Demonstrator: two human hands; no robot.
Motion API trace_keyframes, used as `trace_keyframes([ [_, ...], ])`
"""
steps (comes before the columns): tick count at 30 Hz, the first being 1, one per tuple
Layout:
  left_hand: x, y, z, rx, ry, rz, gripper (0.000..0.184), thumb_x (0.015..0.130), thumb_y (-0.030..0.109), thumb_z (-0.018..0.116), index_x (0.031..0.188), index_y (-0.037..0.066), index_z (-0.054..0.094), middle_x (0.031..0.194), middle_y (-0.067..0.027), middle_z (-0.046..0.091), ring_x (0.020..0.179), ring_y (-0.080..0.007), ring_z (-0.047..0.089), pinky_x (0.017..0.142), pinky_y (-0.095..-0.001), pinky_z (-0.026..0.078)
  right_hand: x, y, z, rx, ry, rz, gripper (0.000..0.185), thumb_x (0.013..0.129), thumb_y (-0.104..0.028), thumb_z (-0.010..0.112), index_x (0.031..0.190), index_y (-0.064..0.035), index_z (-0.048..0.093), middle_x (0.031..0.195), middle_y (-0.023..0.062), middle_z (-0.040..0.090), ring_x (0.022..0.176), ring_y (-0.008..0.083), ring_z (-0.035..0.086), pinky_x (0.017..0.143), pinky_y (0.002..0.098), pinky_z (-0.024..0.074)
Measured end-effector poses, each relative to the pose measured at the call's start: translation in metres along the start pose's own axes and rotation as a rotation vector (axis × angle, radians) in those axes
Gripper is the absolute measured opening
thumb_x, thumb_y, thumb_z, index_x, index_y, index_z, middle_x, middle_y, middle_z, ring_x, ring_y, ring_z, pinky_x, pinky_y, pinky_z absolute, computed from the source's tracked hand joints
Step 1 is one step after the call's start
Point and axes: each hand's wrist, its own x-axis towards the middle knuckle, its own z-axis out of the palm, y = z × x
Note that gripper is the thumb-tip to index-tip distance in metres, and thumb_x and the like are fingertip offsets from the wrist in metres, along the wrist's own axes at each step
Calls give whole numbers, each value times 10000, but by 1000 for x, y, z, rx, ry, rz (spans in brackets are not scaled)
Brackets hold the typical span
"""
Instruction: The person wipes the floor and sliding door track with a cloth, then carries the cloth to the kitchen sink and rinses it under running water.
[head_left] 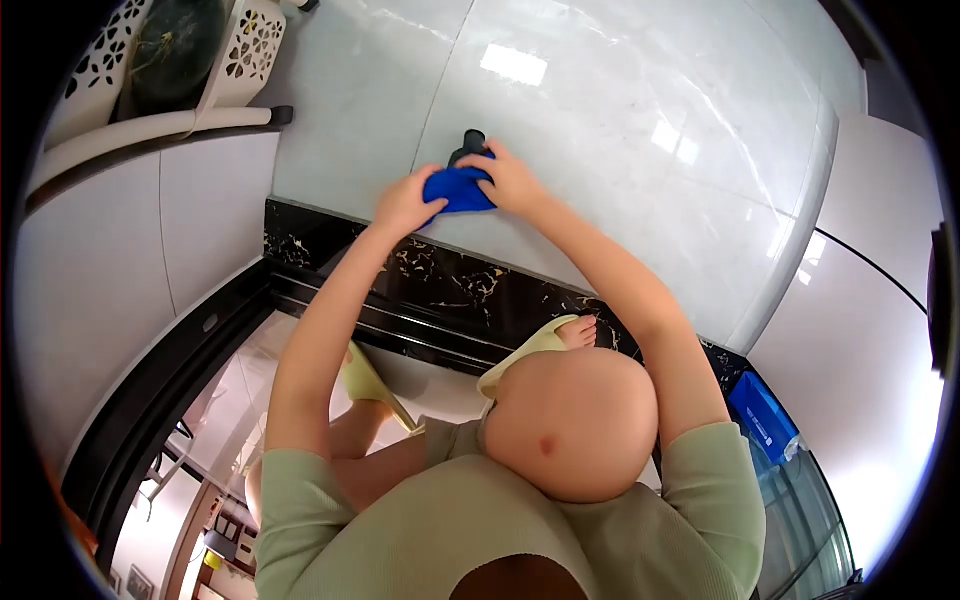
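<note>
A blue cloth (460, 190) is held just above or on the grey tiled floor, near the dark marbled threshold. My left hand (405, 203) grips its left edge between thumb and fingers. At the cloth's upper right, my right hand (508, 182) has its fingers curled over the edge. A small black object (471, 143) with a rounded end lies directly beyond the cloth, by my right fingertips. Part of it is hidden by the cloth and fingers, and I cannot make out what it is.
A white rack (247, 50) with cut-out patterns stands at upper left, holding a dark green round object (175, 50). The black marbled threshold (450, 280) crosses below my hands. At lower right lies a blue box (765, 418). My knee and yellow-green slippers (520, 358) are close below.
</note>
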Motion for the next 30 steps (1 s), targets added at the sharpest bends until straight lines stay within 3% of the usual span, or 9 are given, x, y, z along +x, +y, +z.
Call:
trace_keyframes([
  [3,-4,-15,24,192,-122,177,482,721,138,710,1160,176,517,1095,-82,609,992,-309,595,789,-402,500,-35,11,15,-306,-86,-151,370,724,-91,666,1067,-220,613,1041,79,551,922,315,590,741,412,506],
  [9,-15,-20,58,354,-212,482,464,695,83,702,1109,147,501,994,-83,550,905,-314,599,732,-414,503,-82,11,27,-246,-200,-112,314,710,-144,684,1016,-197,641,950,56,541,899,290,591,771,431,490],
  [13,-7,-8,76,374,-353,660,280,727,154,647,992,98,576,919,-110,597,889,-327,605,735,-439,498,-98,19,36,-134,-255,161,279,690,-112,620,964,-152,648,962,106,602,891,327,602,790,439,479],
  [14,0,-1,76,400,-425,614,252,741,175,622,975,90,590,896,-120,613,867,-331,610,726,-434,499,-87,17,25,-13,-456,508,293,697,-116,608,987,-134,646,1001,167,624,904,353,591,802,405,479],
  [17,24,16,62,341,-554,480,241,776,232,551,935,65,624,823,-140,651,786,-327,626,693,-410,499,-69,56,-12,58,-744,-14,301,726,-112,601,1024,-94,638,967,148,652,882,294,604,782,360,480],
  [20,41,35,15,30,-613,343,306,791,290,495,921,58,643,760,-138,658,701,-295,629,666,-386,489,-55,54,-48,680,-607,523,202,832,-164,546,953,-38,648,880,33,649,791,105,575,709,286,468],
  [23,53,34,-9,-1,-637,308,316,808,282,478,941,38,629,727,-107,641,651,-234,610,637,-364,479,-25,-12,-73,560,-516,738,202,815,-185,567,932,-47,656,820,22,648,779,94,585,707,269,474],
  [27,48,2,3,137,-427,322,300,774,270,534,999,92,619,822,-146,652,762,-320,616,686,-406,479,-28,-9,-30,-24,-151,307,253,797,-226,538,984,-103,655,879,143,670,817,288,642,752,400,500],
  [30,42,-8,22,155,-406,395,312,754,260,561,1021,108,614,855,-151,656,804,-333,621,702,-418,486,-49,-23,1,-249,-202,357,323,794,-221,525,1099,-125,570,976,160,655,899,368,610,803,467,480],
])
